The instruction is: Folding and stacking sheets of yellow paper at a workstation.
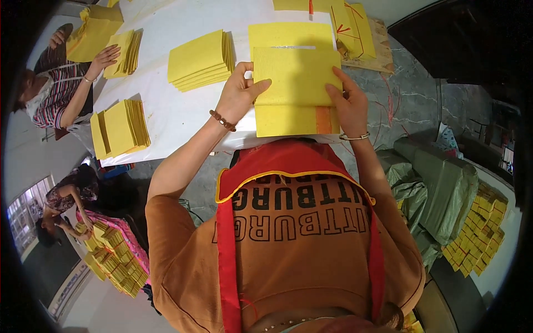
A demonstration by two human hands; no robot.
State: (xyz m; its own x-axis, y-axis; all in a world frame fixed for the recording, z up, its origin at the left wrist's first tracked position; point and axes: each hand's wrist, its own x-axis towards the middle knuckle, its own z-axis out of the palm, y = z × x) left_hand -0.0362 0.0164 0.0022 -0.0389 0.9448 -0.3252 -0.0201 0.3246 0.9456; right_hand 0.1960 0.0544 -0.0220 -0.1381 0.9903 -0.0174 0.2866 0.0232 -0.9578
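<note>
Between my hands is a yellow paper sheet (294,75), held up over the near edge of the white table. My left hand (240,95) pinches its left edge between thumb and fingers. On the opposite edge, my right hand (350,102) grips with the thumb on top and the fingers at the side. Whether it is one sheet or several together I cannot tell. Below it lies more yellow paper (282,122) with an orange patch at its right. Another yellow sheet (286,34) shows just beyond. A fanned stack of yellow paper (199,60) rests left of my hands.
On the white table (161,108) stand more yellow stacks (123,129). A co-worker's hand (106,57) touches one at far left. Red-tied bundles (358,30) sit at the back right. Green-wrapped bales (436,180) stand at right; another person bends over yellow bundles (114,255) lower left.
</note>
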